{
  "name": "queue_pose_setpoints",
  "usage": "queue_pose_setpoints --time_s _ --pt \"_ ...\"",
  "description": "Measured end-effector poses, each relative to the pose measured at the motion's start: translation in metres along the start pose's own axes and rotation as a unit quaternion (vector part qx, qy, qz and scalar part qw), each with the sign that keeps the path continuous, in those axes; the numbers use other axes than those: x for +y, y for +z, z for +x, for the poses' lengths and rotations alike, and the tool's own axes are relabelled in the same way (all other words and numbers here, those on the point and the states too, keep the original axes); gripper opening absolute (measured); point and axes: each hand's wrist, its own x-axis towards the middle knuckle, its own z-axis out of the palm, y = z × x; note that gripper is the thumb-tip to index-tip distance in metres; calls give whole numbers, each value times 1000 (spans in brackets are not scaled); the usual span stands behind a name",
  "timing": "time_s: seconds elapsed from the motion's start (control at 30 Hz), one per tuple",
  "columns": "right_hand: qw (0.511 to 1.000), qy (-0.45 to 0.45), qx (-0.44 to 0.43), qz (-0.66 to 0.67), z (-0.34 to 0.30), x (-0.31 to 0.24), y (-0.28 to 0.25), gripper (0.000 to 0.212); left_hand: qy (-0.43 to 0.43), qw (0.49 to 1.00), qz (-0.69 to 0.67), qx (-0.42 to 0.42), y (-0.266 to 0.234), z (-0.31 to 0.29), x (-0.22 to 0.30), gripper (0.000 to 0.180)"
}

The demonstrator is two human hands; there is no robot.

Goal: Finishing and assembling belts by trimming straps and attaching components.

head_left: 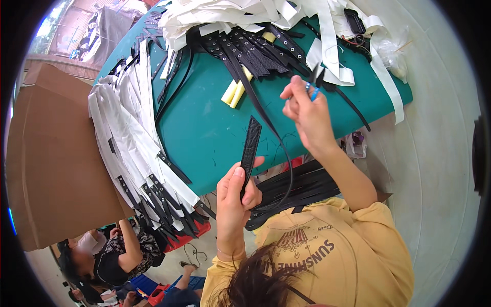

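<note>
My left hand [236, 192] is closed round a black leather belt strap [251, 138], whose flat end stands up above my thumb. Between the fingers of my right hand [308, 112] is a small pair of scissors [319, 81] with blue on the handles, its dark blades pointing away from me and apart from the strap. A long black strap runs from the pile of black eyeleted straps [255, 53] over the table edge and loops toward my left hand; I cannot tell whether it is the same piece.
Loose thread bits lie on the green table [204, 123]. Yellow pieces [237, 92] sit beside the pile. White strips [215, 20] cover the far side, and white-wrapped straps [123, 128] hang off the left edge by a cardboard box [56, 163]. Another person [110, 258] sits lower left.
</note>
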Motion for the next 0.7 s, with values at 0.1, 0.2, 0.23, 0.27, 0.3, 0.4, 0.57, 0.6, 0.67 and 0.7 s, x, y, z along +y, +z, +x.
queue_pose_setpoints --time_s 0.1,0.2,0.23,0.27,0.3,0.4,0.57,0.6,0.67,0.7 --pt "995 36 -48 -84 -19 -9 11 34 -26 998 -50 -32 -9 2 -1 36" --pt "968 27 -144 -205 -40 -6 26 23 -24 998 -36 -40 -10 1 -5 37" --pt "966 80 -171 -180 -45 -16 33 20 -26 998 -36 -40 -10 2 -5 37" --pt "953 -112 -132 -247 -32 3 29 22 -27 998 -26 -41 -7 2 -5 36" --pt "976 -51 -66 -201 -22 7 18 24 -27 999 -16 -41 -5 1 -5 36" --pt "977 -22 34 -208 12 28 -15 28 75 989 -125 -2 -22 -14 -4 33" --pt "881 372 -291 27 -27 50 -12 49 54 972 -228 -26 -40 -48 -12 30" --pt "827 408 -330 202 -22 51 -9 45 17 978 -195 -76 -42 -55 -13 29" --pt "879 258 -275 292 5 40 -17 36 -83 971 -111 -194 -69 -66 -24 27" --pt "896 154 -234 345 22 25 -22 28 -151 975 -95 -133 -90 -78 -33 26"
